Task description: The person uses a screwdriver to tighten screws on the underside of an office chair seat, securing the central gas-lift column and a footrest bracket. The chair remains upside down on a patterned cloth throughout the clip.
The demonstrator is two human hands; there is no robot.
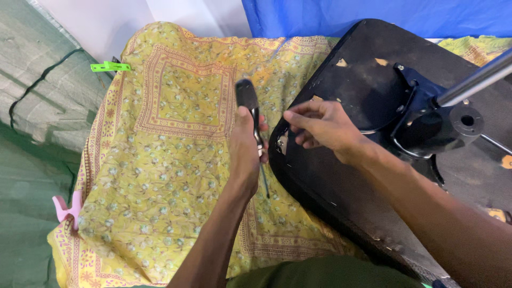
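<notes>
No packages, labels, signs or screens are anywhere in sight here.

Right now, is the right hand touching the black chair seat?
Touching: the head view shows the right hand fingertips resting on the black chair seat edge.
</notes>
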